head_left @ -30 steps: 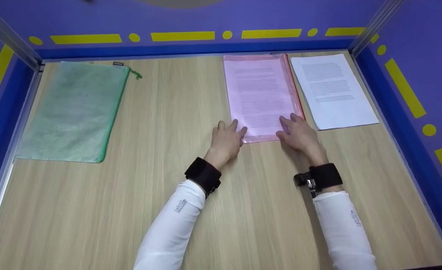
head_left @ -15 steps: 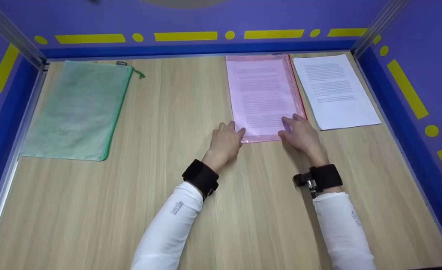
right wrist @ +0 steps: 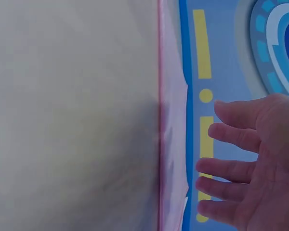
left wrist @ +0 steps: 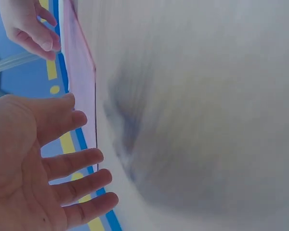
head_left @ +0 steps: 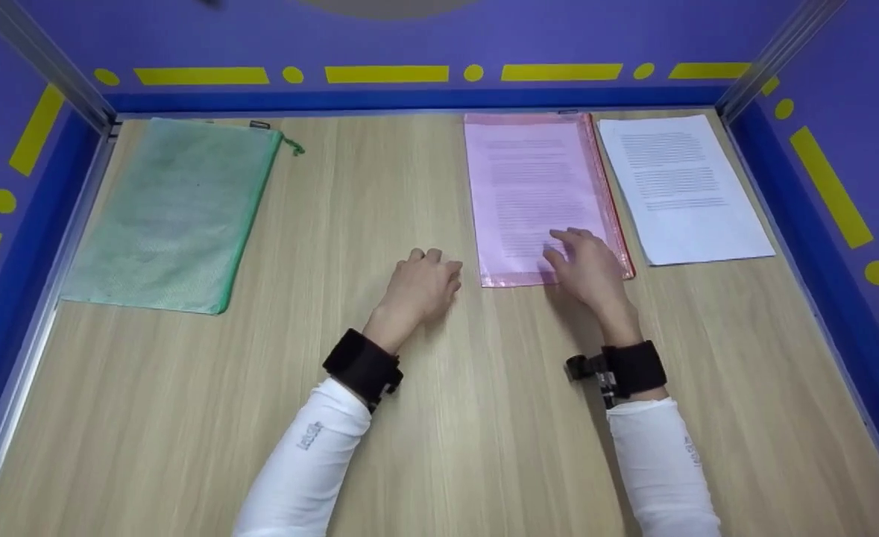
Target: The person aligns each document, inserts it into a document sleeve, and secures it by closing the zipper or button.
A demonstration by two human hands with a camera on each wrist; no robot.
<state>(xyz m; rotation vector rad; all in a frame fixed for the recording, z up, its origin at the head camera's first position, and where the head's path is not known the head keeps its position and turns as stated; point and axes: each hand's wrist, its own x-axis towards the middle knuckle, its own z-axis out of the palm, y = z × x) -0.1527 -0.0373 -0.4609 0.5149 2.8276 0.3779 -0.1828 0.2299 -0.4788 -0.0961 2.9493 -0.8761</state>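
A pink see-through zip folder [head_left: 532, 201] with a printed sheet inside lies flat towards the back right of the table. My right hand [head_left: 592, 272] is over its near right part, fingers spread and relaxed, holding nothing. In the right wrist view that hand [right wrist: 245, 168] shows its palm and loosely extended fingers. Just left of the folder's near corner is my left hand [head_left: 420, 287], apart from it and gripping nothing. The left wrist view shows the same hand [left wrist: 53, 168] with its fingers apart, and the folder [left wrist: 82, 72] beyond them.
White printed sheets [head_left: 689, 190] lie right of the pink folder. A green mesh zip pouch [head_left: 178, 216] with a green pull cord is at the far left. Purple-blue panels [head_left: 379, 45] with yellow marks wall the wooden table [head_left: 439, 447] at the back and sides.
My left hand has come off the pink folder's near left corner and moved left and towards me. My right fingers have lifted from its near right edge. The head view has shifted slightly.
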